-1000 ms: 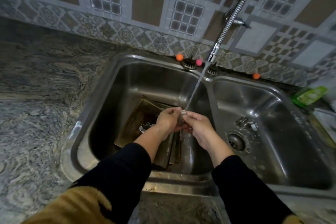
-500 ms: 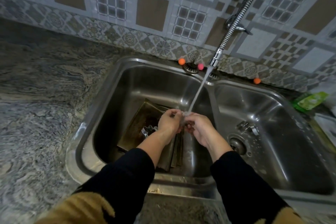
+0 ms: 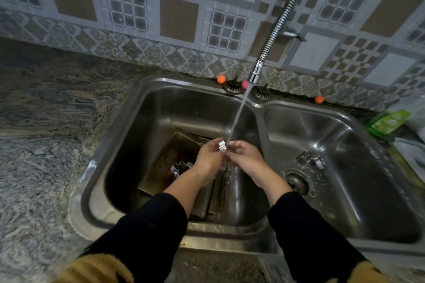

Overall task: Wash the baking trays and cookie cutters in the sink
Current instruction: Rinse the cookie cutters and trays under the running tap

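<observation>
In the head view, both hands are staying at frame centre over the left sink basin (image 3: 138, 122). The left hand (image 3: 208, 158) and right hand (image 3: 246, 156) are pinching a small metal cookie cutter (image 3: 222, 145) under the water stream (image 3: 236, 119), now showing clearer than before. Baking trays (image 3: 170, 158) are lying below.

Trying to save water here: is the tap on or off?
On. A stream of water runs from the tap onto both hands below.

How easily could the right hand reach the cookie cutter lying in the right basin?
Probably easily: the right hand is near it and nothing covers the cookie cutter, but the hand first must release the small cutter it holds.
</observation>
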Tool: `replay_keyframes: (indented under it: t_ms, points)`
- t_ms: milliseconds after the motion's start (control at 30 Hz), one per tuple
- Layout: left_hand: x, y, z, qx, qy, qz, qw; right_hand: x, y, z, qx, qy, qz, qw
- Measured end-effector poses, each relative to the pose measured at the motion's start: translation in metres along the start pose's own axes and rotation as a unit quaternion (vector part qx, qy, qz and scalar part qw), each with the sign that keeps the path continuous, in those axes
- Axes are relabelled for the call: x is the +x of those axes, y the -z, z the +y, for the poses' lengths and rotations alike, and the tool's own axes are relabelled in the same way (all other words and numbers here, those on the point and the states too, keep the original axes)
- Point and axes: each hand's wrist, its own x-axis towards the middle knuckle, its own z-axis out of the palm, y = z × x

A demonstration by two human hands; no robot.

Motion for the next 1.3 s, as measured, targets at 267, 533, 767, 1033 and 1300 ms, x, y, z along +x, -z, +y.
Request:
replay_keyframes:
  t_ms: [267,533,767,1033,1300]
  points:
    - [-0.015,-0.011,-0.005,0.049,-0.073,0.077,0.993,0.005,0.007,0.001,-0.260,0.168,-0.010,0.951]
    - [0.003,-0.072,-0.018,0.351,-0.113,0.123,0.921,0.021,0.074,0.006,-0.255,0.175,0.026,0.951]
    - [0.022,-0.152,-0.035,0.577,-0.061,0.049,0.813,0.061,0.195,0.081,-0.239,0.072,0.069,0.966]
    - [0.025,-0.162,-0.041,0.657,-0.082,0.127,0.738,0.127,0.294,0.162,-0.344,-0.068,0.150,0.925]
    - [0.028,-0.163,-0.042,0.707,-0.086,0.145,0.687,0.173,0.299,0.188,-0.375,-0.076,0.163,0.909]
